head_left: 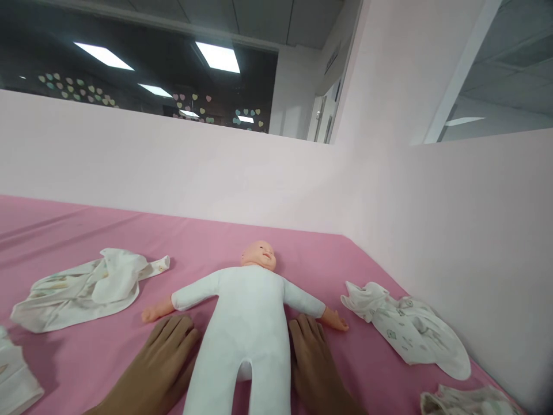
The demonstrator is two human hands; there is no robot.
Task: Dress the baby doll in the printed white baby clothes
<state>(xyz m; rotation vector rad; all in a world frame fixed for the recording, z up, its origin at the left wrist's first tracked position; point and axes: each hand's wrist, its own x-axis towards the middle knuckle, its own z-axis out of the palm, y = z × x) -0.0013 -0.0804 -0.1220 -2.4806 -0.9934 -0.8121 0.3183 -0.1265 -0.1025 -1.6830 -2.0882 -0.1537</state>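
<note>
A baby doll [250, 311] with a white cloth body and bare plastic head and hands lies on its back, arms spread, on the pink sheet [298, 245]. My left hand [166, 351] rests on the sheet beside the doll's body, below its arm at the left. On the other side, my right hand [313, 357] lies close against the doll's torso, under its other arm. Both hands are palm down with fingers reaching forward, and nothing shows in either. The doll's lower legs run out of view at the bottom.
White printed baby clothes [86, 291] lie at the left, with another white garment [15, 374] at the lower left edge. To the right are a patterned white garment [410, 325] and a second one [469, 400]. Pale walls [173, 167] with windows border the sheet.
</note>
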